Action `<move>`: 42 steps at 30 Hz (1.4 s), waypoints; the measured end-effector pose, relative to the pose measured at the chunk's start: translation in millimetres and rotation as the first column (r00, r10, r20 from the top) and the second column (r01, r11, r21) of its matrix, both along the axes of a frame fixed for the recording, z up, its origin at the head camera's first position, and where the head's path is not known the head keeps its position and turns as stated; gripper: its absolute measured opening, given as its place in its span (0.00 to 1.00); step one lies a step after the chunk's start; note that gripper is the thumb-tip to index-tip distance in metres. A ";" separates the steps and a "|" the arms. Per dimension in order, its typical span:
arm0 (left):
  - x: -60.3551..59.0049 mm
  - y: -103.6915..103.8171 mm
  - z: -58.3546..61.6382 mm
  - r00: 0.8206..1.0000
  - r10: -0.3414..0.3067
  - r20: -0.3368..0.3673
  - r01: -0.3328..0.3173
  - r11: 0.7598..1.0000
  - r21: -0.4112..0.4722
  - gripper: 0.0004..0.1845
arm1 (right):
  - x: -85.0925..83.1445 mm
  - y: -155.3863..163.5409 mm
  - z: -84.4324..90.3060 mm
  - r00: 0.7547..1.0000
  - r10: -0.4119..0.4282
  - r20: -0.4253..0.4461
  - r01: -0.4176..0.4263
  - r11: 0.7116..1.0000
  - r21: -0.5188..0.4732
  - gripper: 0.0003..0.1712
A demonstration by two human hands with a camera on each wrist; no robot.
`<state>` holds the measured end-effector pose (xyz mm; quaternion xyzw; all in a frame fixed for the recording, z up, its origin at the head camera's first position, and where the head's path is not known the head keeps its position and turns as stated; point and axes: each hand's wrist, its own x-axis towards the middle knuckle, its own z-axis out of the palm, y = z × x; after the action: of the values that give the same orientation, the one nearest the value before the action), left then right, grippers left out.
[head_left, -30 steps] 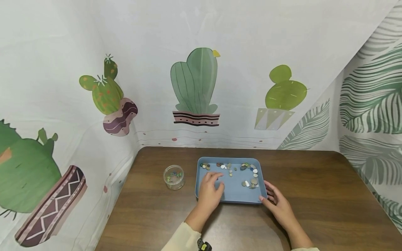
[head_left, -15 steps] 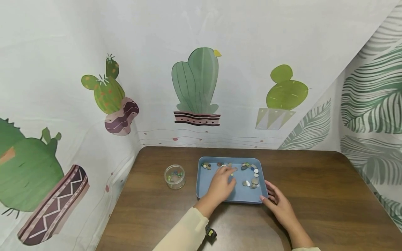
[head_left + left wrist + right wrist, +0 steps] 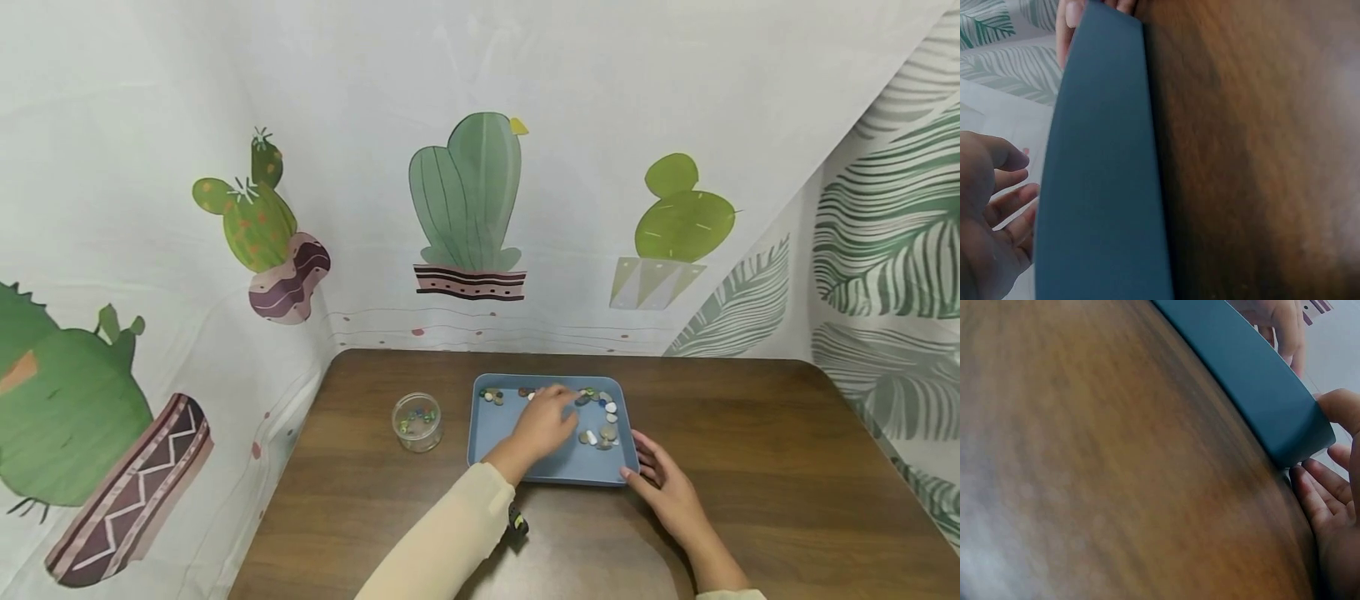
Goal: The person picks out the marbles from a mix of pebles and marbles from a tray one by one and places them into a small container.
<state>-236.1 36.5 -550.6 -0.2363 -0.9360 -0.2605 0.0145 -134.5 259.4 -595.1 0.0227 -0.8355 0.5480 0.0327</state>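
Observation:
A blue-grey tray (image 3: pixel 551 468) lies on the table with small pebbles and coloured stones along its far and right sides. Over its middle reaches my left hand (image 3: pixel 543 423), index finger stretched to the dark and green stones (image 3: pixel 585 398) near the far right corner. Whether that fingertip touches them I cannot tell. In the left wrist view, the left hand's fingers (image 3: pixel 1013 209) are loosely bent behind the tray wall, thumb apart, nothing seen between them. My right hand (image 3: pixel 667 486) holds the tray's near right corner, thumb on the rim, fingers against the outer side and underneath (image 3: pixel 1319 487).
A clear round jar (image 3: pixel 417 423) with several small coloured pieces stands left of the tray. The brown wooden table (image 3: pixel 780 467) extends around both. Behind it hangs a white cloth (image 3: pixel 570 100) printed with cacti and leaves.
My left hand has moved rightward across the tray, from its left part to the stones near the far right corner. My right hand stays at the tray's corner.

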 end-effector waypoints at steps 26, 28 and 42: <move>-28.8 36.0 -1.4 0.996 -0.062 -0.066 0.031 0.920 -0.392 0.21 | -2.0 1.5 -2.6 1.000 0.000 0.025 0.000 1.000 0.012 0.40; -29.0 37.1 -1.0 0.997 -0.050 -0.051 0.026 0.916 -0.401 0.21 | -2.0 1.3 -3.1 1.000 0.001 0.023 -0.001 1.000 0.006 0.40; -29.6 48.8 -11.7 0.997 -0.031 -0.067 -0.006 0.871 -0.491 0.21 | -1.9 0.7 -2.9 1.000 -0.006 0.016 0.006 1.000 0.009 0.40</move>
<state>-265.6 85.3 -562.4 -0.2478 -0.9687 -0.0057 -0.0136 -136.3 260.1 -598.0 0.0158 -0.8381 0.5445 0.0277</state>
